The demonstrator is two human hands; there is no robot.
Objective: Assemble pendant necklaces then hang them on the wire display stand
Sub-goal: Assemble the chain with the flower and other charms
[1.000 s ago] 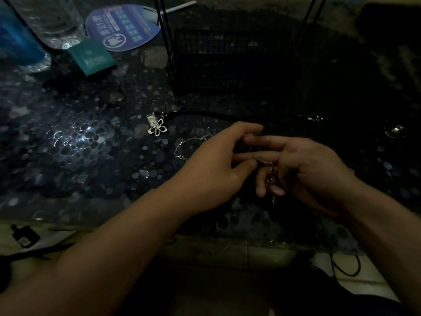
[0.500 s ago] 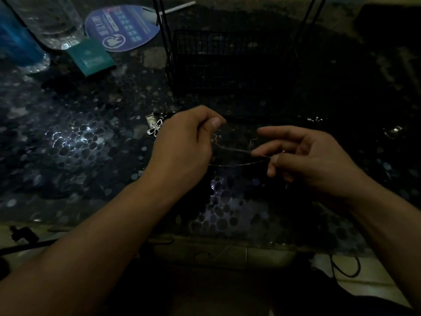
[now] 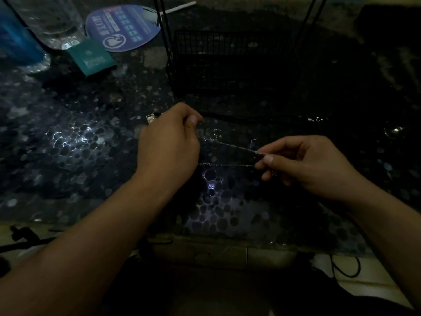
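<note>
Fingers of both hands, left (image 3: 168, 144) and right (image 3: 307, 163), pinch a chain (image 3: 227, 165) before a wire basket (image 3: 227, 65)

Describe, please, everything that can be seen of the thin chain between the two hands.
The chain is fine, silver-coloured, seemingly metal, made of tiny links. It shows as two strands running between the hands, above the dark pebble-patterned table. The upper strand slopes down toward the right; the lower one lies almost level. The right hand pinches both strands between thumb and fingers. The left hand holds the other end, hidden behind it. No pendant is visible on it.
</note>
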